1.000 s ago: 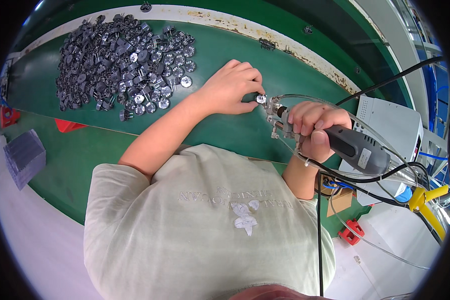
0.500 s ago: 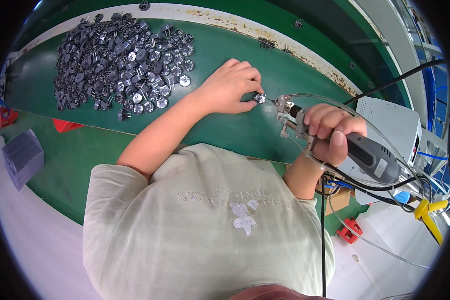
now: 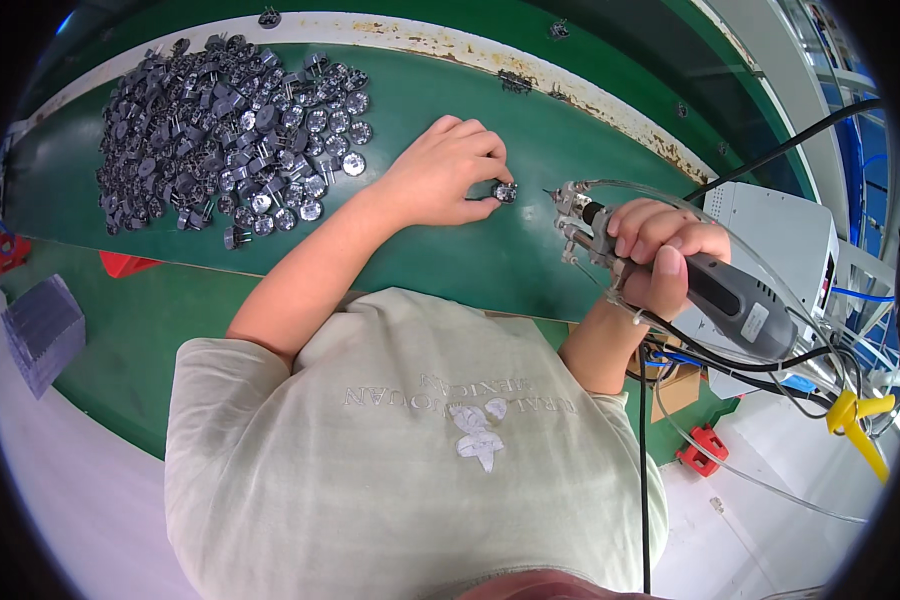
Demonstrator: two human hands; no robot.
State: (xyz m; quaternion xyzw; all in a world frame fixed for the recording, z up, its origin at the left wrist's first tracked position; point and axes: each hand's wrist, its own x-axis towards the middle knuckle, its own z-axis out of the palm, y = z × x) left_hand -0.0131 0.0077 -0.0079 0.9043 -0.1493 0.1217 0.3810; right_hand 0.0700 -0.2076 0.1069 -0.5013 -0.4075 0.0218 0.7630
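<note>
My left hand (image 3: 447, 172) rests on the green work surface (image 3: 440, 250) and pinches a small round grey metal part (image 3: 505, 192) between thumb and fingers. My right hand (image 3: 658, 250) grips a grey powered hand tool (image 3: 715, 300) with cables and clear tubing trailing from it. The tool's metal tip (image 3: 570, 215) points left, a short gap to the right of the part. A large pile of similar grey parts (image 3: 225, 135) lies at the far left of the surface.
A white box-shaped unit (image 3: 785, 235) stands to the right, with black cables and a yellow fitting (image 3: 855, 420) near it. Stray parts (image 3: 515, 82) lie along the worn white back edge. A grey tray (image 3: 40, 330), red clips (image 3: 125, 265) and a cardboard box (image 3: 675, 385) sit lower down.
My right hand has drawn the tool back to the right, away from the part. My left hand still pinches the part in the same place.
</note>
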